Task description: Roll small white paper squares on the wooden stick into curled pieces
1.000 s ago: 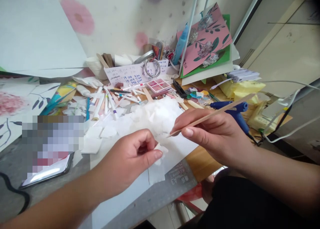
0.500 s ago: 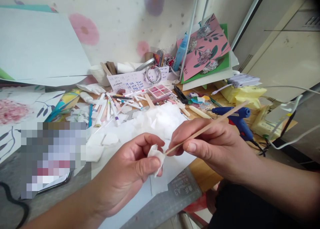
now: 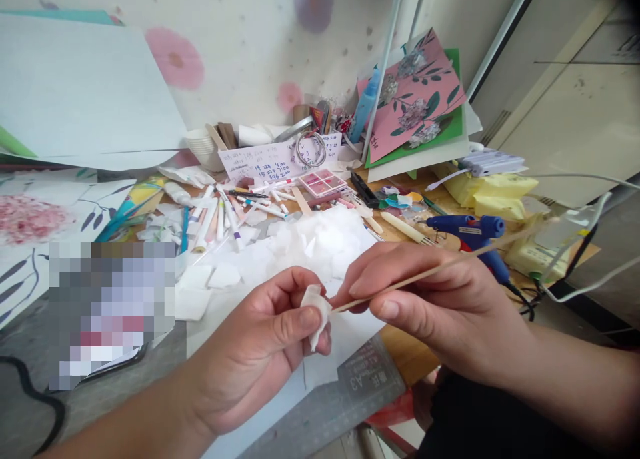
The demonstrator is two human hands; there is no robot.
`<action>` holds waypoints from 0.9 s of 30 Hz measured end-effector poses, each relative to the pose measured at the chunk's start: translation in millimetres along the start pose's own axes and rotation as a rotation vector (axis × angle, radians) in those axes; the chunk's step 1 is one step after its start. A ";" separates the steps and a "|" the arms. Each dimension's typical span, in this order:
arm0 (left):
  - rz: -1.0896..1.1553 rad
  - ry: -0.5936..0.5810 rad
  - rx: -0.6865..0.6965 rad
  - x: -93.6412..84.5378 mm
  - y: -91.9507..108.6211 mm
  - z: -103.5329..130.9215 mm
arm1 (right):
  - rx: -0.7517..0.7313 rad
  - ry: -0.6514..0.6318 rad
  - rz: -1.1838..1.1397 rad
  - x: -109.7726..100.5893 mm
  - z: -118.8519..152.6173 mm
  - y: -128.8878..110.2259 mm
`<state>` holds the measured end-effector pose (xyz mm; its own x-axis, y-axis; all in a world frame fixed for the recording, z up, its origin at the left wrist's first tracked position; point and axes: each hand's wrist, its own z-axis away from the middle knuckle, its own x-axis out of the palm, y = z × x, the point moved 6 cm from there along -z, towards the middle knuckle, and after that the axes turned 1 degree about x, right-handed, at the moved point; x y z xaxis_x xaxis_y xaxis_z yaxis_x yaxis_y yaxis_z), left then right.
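My left hand (image 3: 265, 352) pinches a small, crumpled piece of thin white paper (image 3: 315, 304) between thumb and fingers. In my right hand (image 3: 445, 305) is a thin wooden stick (image 3: 410, 280), held like a pen. Its left tip touches the paper piece, and its other end slants up to the right. Just beyond my hands, a heap of torn white paper (image 3: 320, 239) lies on a white sheet (image 3: 260, 385). Part of the sheet is hidden under my left hand.
A blue glue gun (image 3: 465, 227) lies right of my right hand. Several markers (image 3: 220, 219) and a pink palette (image 3: 323, 183) sit behind the heap. A grey cutting mat (image 3: 370, 379) is under the sheet. On the left rests a pixelated device (image 3: 120, 312).
The stick's far end has swung lower and further right. The paper piece is turned slightly between my left fingers. The whole view has shifted a little.
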<state>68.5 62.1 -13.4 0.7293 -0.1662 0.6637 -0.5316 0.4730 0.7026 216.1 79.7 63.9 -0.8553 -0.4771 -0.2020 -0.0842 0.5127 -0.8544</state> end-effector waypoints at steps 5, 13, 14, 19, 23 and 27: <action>0.026 0.015 0.008 -0.5 -0.7 -0.7 | -0.075 -0.002 0.076 3.8 0.9 -5.4; 0.043 0.045 0.029 -2.5 1.2 1.8 | -0.160 -0.019 0.067 5.8 0.0 -7.7; 0.049 0.043 0.032 -2.3 1.4 1.6 | -0.153 -0.015 0.065 5.3 0.0 -6.8; 0.062 0.038 0.032 -0.7 1.1 -0.1 | -0.135 -0.018 0.051 5.5 0.5 -5.2; 0.064 0.038 0.026 -0.7 0.3 0.5 | -0.151 -0.022 0.038 7.1 0.2 -7.1; 0.065 0.036 0.028 -1.0 0.3 0.1 | -0.163 -0.033 0.052 8.8 0.3 -7.9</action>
<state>67.6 62.3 -13.8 0.7078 -0.1041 0.6987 -0.5896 0.4577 0.6655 209.4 71.2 68.7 -0.8439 -0.4682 -0.2620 -0.1238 0.6451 -0.7540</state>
